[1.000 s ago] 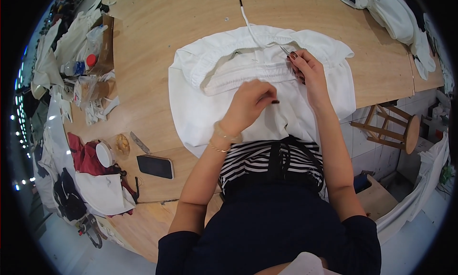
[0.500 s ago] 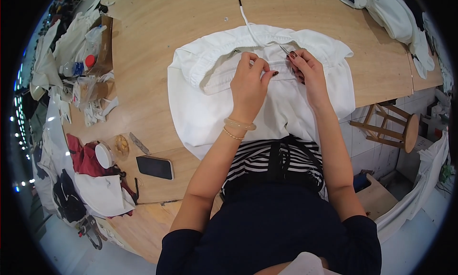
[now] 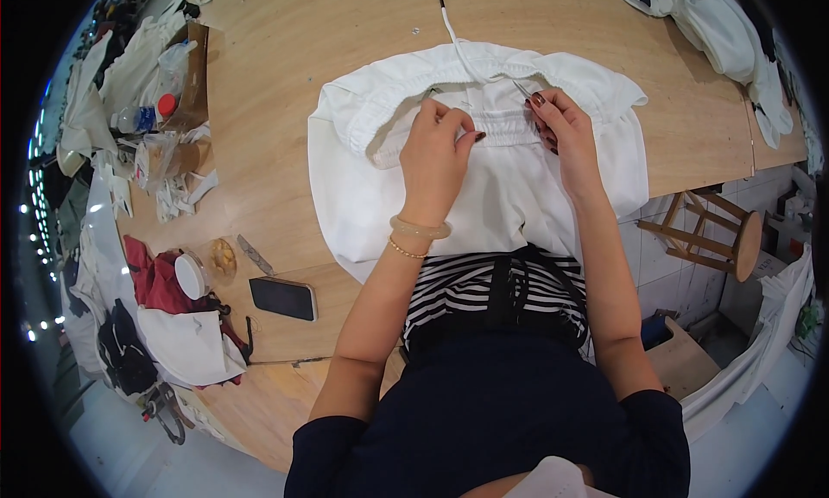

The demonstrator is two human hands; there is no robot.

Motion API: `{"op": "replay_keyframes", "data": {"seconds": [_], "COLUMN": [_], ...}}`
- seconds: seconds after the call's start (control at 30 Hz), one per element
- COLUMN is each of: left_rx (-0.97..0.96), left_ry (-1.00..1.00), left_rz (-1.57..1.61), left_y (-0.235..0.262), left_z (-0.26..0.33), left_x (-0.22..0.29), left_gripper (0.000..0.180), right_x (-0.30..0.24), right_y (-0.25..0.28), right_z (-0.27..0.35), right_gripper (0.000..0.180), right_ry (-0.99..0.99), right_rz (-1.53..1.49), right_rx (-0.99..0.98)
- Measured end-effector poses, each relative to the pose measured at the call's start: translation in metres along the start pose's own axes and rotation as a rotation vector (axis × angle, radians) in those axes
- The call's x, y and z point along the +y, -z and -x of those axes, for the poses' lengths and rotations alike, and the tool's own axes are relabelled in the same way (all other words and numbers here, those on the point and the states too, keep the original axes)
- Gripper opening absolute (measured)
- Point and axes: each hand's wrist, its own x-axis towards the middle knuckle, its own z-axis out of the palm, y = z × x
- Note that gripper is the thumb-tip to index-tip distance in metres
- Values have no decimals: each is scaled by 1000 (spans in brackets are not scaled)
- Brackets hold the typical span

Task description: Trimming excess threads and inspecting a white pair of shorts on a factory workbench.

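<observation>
A white garment (image 3: 509,196) with a gathered elastic waistband lies on the table in front of me, its waist opening facing away. From the far side of the waistband, a white drawstring (image 3: 450,23) with a dark tip runs onto the wood. My left hand (image 3: 438,148) is closed, thumb and fingers pinching at the near edge of the waistband. My right hand (image 3: 561,140) is closed round a small pointed metal tool (image 3: 522,88), whose tip points up and left over the opening. The palm hides the rest of the tool, so its kind is unclear.
Left on the table are a dark phone (image 3: 283,299), a utility knife (image 3: 253,254), a round white-lidded jar (image 3: 191,276) and red cloth (image 3: 155,274). A cardboard box (image 3: 197,79) stands beyond. White fabric (image 3: 717,32) is heaped far right; a wooden stool (image 3: 744,246) stands below.
My left hand has shifted left along the waistband, exposing more of the gathered elastic. My right hand has moved slightly right, still holding the metal tool.
</observation>
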Motion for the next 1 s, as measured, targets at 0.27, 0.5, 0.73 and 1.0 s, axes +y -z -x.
{"op": "replay_keyframes", "data": {"seconds": [0.27,0.5,0.73,1.0], "left_rx": [-429,-153,32,45], "left_ry": [368,280,14,389], "left_rz": [1022,394,265,839], "left_y": [39,18,-6,8], "left_z": [2,1,-11,-12], "left_x": [-18,5,-17,-20], "left_gripper": [4,10,11,2], "right_x": [-1,-4,-3,-5], "right_y": [0,-4,-5,-2], "right_z": [0,1,2,-1], "right_gripper": [13,16,16,16], "right_ry": [0,10,7,-12], "right_rz": [7,52,49,29], "right_rx": [18,39,14,5]}}
